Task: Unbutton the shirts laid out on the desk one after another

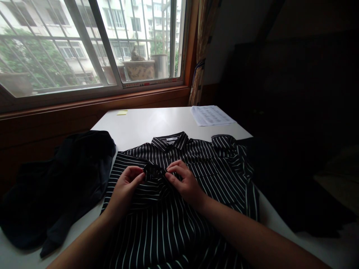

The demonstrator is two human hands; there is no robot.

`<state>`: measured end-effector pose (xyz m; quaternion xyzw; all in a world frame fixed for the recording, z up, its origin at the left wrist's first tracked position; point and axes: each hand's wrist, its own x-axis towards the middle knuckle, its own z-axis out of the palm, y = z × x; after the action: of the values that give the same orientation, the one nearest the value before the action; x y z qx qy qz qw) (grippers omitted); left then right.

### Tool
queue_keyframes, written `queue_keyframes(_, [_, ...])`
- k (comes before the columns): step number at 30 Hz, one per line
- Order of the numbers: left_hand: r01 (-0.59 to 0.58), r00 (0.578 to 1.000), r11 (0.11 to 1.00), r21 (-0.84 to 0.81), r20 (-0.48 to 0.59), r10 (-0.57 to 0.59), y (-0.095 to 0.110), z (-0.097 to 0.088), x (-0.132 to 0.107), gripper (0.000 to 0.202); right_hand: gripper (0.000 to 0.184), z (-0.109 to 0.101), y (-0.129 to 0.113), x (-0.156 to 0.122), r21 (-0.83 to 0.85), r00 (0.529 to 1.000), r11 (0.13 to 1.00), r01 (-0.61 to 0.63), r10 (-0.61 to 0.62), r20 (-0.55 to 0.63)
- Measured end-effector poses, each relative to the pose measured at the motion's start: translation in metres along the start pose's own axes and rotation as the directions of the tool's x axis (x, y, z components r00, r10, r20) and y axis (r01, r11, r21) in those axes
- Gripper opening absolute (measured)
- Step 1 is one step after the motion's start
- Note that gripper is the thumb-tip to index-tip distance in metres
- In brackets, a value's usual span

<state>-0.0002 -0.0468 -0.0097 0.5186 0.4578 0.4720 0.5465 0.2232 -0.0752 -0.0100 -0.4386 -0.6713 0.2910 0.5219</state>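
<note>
A black shirt with white stripes lies spread out on the white table, its collar toward the window. One sleeve is folded in over the shirt's front, and its cuff is raised between my hands. My left hand pinches the cuff's left end between thumb and fingers. At the right end, my right hand pinches the cuff in the same way. The other sleeve lies bunched along the shirt's right side. Whether a button sits under my fingertips is hidden.
Dark clothing lies heaped on the table's left side, and more dark fabric is at the right. Printed papers and a yellow sticky note rest toward the far edge of the white table. Beyond stands a barred window.
</note>
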Motion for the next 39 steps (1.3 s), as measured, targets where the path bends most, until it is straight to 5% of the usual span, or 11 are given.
queue_keyframes(18, [-0.029,0.989,0.999,0.032,0.143,0.024,0.0,0.002,-0.005,0.023,0.011,0.001,0.003,0.001,-0.084,0.986,0.996,-0.028,0.041,0.159])
queue_keyframes(27, [-0.215,0.939,0.956,0.197,0.312,0.147,0.001,0.002,-0.007,0.018,0.012,0.001,0.004,0.001,-0.071,0.996,0.997,-0.012,0.018,0.086])
queue_keyframes(31, [-0.336,0.89,0.913,0.23,0.395,0.228,-0.005,0.006,-0.008,0.045,0.016,0.0,0.002,0.001,-0.014,0.995,1.0,0.013,-0.012,0.097])
queue_keyframes(35, [-0.497,0.836,0.778,0.384,0.451,0.312,-0.012,0.011,-0.015,0.08,0.025,-0.002,-0.002,-0.001,0.119,0.986,0.993,0.026,-0.045,0.158])
queue_keyframes(39, [-0.519,0.849,0.71,0.475,0.384,0.364,-0.012,0.011,-0.016,0.072,0.03,-0.007,-0.008,-0.003,0.252,0.965,0.968,-0.014,-0.053,0.258])
